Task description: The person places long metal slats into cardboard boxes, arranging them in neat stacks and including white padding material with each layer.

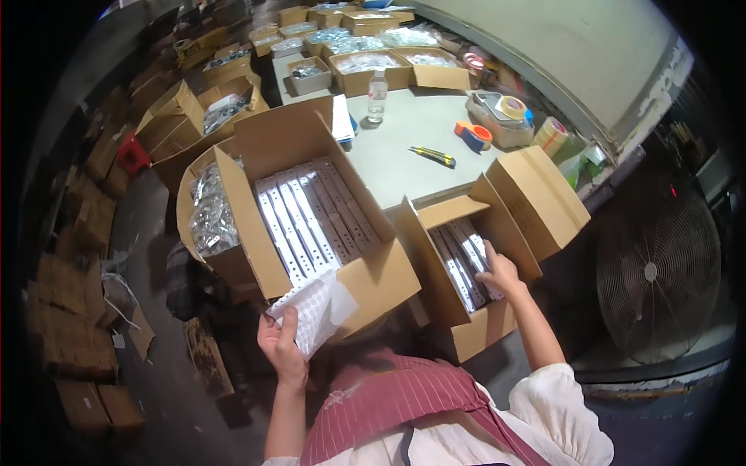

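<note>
My left hand (283, 346) is closed on a white sheet (307, 314) covered with rows of small round dots, thumb on top. The sheet hangs over the near flap of a large open cardboard box (373, 291). Inside that box, long perforated metal rails (311, 213) lie side by side. My right hand (501, 272) is at a smaller open cardboard box (458, 206), with index finger and thumb apart against its metal rails (462, 260). Its other fingers are partly hidden.
Left of the large box, a carton holds bagged metal parts (211, 210). On the table (420, 124) are a water bottle (377, 95), a yellow-black cutter knife (433, 156) and tape rolls (474, 136). Several cartons line the back. A large fan (653, 272) stands at right.
</note>
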The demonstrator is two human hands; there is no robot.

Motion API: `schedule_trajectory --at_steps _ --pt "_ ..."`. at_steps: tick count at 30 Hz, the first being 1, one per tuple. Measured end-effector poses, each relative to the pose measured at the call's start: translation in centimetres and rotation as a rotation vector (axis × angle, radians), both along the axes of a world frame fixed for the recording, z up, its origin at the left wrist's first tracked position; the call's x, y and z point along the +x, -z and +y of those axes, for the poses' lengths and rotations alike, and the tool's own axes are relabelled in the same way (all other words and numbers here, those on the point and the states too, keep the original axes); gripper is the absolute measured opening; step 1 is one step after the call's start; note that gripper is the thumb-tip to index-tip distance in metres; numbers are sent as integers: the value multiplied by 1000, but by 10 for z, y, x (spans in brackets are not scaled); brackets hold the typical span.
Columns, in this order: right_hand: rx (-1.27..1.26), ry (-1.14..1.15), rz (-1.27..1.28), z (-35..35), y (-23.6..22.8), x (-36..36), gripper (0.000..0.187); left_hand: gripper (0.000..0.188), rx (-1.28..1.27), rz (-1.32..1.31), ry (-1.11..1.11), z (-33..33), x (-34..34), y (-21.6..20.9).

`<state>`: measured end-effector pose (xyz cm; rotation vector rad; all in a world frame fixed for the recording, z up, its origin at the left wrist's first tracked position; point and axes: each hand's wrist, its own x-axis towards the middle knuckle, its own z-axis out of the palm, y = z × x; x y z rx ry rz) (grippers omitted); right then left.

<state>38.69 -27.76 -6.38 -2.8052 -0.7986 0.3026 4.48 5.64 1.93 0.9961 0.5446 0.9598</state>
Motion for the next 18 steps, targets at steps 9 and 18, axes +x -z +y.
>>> schedule_trajectory --at_steps 9,18 --pt "794 164 870 2 -160 -117 87 11 -88 71 -5 0 -29 3" --pt "896 -309 1119 209 -166 -139 84 11 -108 136 140 -23 -18 6"
